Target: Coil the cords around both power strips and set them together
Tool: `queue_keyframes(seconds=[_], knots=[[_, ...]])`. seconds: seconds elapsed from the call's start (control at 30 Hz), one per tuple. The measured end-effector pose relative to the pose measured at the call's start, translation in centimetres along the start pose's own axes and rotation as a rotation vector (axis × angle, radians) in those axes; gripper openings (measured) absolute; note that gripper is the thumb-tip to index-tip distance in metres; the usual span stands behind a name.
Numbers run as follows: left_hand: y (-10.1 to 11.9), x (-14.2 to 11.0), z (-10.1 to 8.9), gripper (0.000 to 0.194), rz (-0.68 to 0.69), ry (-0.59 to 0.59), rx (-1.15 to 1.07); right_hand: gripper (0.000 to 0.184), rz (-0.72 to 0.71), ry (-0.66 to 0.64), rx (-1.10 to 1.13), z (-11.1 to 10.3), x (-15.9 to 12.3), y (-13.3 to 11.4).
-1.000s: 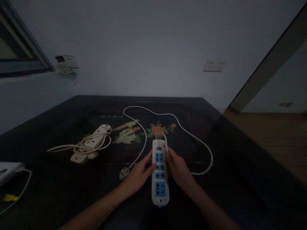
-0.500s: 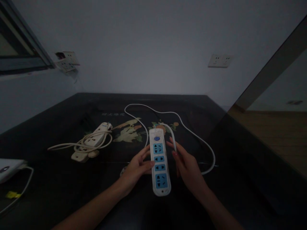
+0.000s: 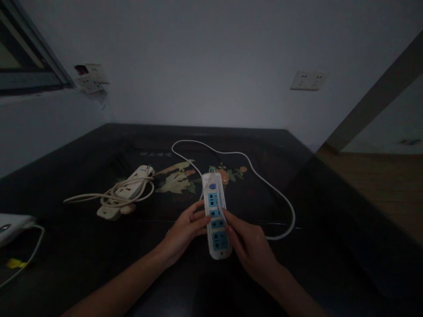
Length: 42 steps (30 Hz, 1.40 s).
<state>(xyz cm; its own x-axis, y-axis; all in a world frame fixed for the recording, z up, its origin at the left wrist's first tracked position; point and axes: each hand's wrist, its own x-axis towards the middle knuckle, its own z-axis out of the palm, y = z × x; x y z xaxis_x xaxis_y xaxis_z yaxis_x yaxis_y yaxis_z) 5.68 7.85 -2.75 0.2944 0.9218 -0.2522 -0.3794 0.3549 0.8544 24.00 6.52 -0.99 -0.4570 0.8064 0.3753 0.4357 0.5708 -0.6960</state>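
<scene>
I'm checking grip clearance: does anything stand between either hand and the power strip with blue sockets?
Left hand: nothing visible; its thumb touches the edge of the power strip. Right hand: the white cord, which runs in front of the upper sockets to its fingers.

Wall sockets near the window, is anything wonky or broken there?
Yes. The lower socket plate looks crooked, sticking out at an angle just below the upper socket plate. Beside them is a dark patch, perhaps an uncovered hole, so a plate may have come loose.
</scene>
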Motion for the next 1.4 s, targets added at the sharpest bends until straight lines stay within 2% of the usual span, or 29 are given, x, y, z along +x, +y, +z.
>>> queue_keyframes(seconds=[0.23, 0.5, 0.73, 0.93, 1.17, 1.4], knots=[[0.1, 0.2, -0.6, 0.04, -0.009, -0.015, -0.026, 0.043, -0.056, -0.06, -0.327, 1.5, -0.3, 0.6], [-0.4, 0.3, -0.8, 0.03, -0.003, -0.041, -0.067, 0.041, -0.091, 0.007, -0.608, 2.1, -0.2, 0.5], [-0.8, -0.3, 0.3, 0.037, -0.029, 0.018, -0.129, 0.04, -0.079, 0.065, -0.554, 2.5, -0.6, 0.5], [-0.4, -0.4, 0.6, 0.043, 0.036, 0.157, -0.094, 0.054, -0.088, 0.094, -0.566, 4.6, -1.0, 0.1], [-0.3, -0.7, 1.1, 0.065, 0.128, 0.188, -0.01, 0.054, -0.042, -0.008, -0.553, 5.3, -0.9, -0.4], [-0.4, -0.3, 0.3, 0.065, 0.206, 0.171, 0.098, 0.058, -0.035, -0.07, -0.39, 4.7, -0.9, -1.1]])
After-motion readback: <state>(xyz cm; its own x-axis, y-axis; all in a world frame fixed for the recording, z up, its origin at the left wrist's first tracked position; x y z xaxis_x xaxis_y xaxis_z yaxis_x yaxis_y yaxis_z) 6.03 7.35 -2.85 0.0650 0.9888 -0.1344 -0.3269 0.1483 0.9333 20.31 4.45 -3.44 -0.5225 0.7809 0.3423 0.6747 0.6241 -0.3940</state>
